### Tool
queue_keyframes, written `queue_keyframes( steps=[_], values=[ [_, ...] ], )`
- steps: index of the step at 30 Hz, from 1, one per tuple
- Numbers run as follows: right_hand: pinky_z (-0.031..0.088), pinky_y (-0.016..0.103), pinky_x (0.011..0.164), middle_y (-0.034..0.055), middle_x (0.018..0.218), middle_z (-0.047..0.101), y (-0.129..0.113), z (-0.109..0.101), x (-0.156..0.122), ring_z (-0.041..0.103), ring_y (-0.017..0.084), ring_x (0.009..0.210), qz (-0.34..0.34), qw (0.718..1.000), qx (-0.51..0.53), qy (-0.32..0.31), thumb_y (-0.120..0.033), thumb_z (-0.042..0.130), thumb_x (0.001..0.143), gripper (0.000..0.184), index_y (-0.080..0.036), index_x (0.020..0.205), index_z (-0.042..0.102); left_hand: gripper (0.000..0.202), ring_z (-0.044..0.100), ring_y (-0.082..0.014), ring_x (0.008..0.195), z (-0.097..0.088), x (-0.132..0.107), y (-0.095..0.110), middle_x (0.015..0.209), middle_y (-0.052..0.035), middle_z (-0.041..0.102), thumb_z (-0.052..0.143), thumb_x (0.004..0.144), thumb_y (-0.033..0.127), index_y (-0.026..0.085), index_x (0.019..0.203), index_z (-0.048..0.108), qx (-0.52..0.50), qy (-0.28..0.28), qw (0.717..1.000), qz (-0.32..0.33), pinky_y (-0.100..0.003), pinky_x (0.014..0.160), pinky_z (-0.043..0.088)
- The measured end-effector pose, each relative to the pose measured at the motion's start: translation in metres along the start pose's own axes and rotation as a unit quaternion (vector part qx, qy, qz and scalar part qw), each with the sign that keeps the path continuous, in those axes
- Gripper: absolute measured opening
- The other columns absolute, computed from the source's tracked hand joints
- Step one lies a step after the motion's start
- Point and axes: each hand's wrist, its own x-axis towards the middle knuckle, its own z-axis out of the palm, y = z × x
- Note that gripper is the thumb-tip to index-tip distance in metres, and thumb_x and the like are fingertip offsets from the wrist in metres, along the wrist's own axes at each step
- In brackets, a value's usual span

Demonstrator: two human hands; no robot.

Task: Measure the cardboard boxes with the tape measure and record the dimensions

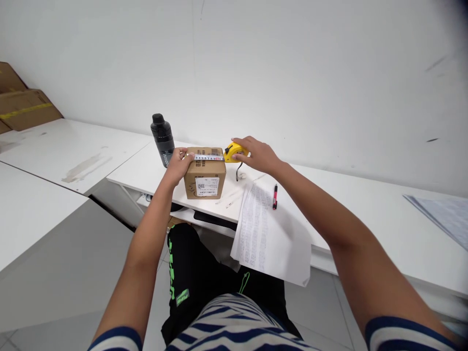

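A small brown cardboard box (205, 169) with a white label on its near side stands on the white table. My right hand (256, 153) grips a yellow tape measure (234, 152) beside the box's right top edge. Its white blade (208, 158) lies pulled out across the top of the box, numbers facing up. At the box's left top edge, my left hand (179, 165) is closed on the blade's end, thumb on top and fingers against the box's side. A dark wrist strap (239, 171) hangs from the tape measure to the table.
A black bottle (163, 139) stands just behind my left hand. Written sheets of paper (270, 234) overhang the table's front edge, with a red and black pen (275, 197) on them. More papers (440, 214) lie at far right; cardboard boxes (29, 107) sit at far left. A wall rises behind.
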Motion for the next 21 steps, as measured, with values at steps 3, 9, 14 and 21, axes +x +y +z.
queue_keyframes(
  steps=[3, 9, 14, 21],
  values=[
    [0.051, 0.039, 0.075, 0.0113, 0.128, 0.060, 0.000, 0.002, -0.001, 0.063, 0.027, 0.094, -0.007, 1.000, 0.002, -0.002, -0.054, 0.049, 0.094, 0.061, -0.027, 0.148, 0.050, 0.036, 0.067, -0.0225, 0.105, 0.003, -0.001, 0.002, 0.122, -0.0084, 0.068, 0.066, 0.082, 0.034, 0.024, 0.110, 0.047, -0.008, 0.008, 1.000, -0.005, -0.039, 0.094, 0.053],
    [0.051, 0.039, 0.068, 0.0135, 0.127, 0.056, -0.004, 0.004, -0.007, 0.061, 0.026, 0.085, 0.001, 1.000, 0.015, -0.014, -0.054, 0.046, 0.094, 0.060, -0.026, 0.148, 0.047, 0.029, 0.067, -0.0211, 0.096, 0.001, 0.001, 0.009, 0.105, -0.0055, 0.069, 0.063, 0.084, 0.031, 0.022, 0.108, 0.049, 0.059, -0.010, 0.998, -0.011, -0.037, 0.091, 0.053],
    [0.052, 0.040, 0.069, 0.0140, 0.125, 0.057, -0.008, 0.005, -0.016, 0.061, 0.026, 0.084, 0.012, 1.000, 0.020, -0.001, -0.054, 0.048, 0.094, 0.060, -0.025, 0.147, 0.048, 0.038, 0.067, -0.0218, 0.094, -0.012, 0.008, 0.014, 0.108, -0.0065, 0.069, 0.063, 0.086, 0.035, 0.023, 0.118, 0.048, 0.125, -0.094, 0.987, -0.026, -0.038, 0.085, 0.054],
    [0.056, 0.044, 0.082, 0.0150, 0.122, 0.064, -0.005, 0.012, -0.040, 0.062, 0.031, 0.105, -0.042, 0.990, 0.062, 0.117, -0.058, 0.050, 0.095, 0.057, -0.023, 0.139, 0.052, 0.035, 0.048, -0.0343, 0.135, 0.011, -0.031, 0.060, 0.135, -0.0155, 0.061, 0.056, 0.091, 0.035, 0.021, 0.123, 0.055, 0.314, -0.009, 0.935, 0.163, -0.048, 0.112, 0.036]
  ],
)
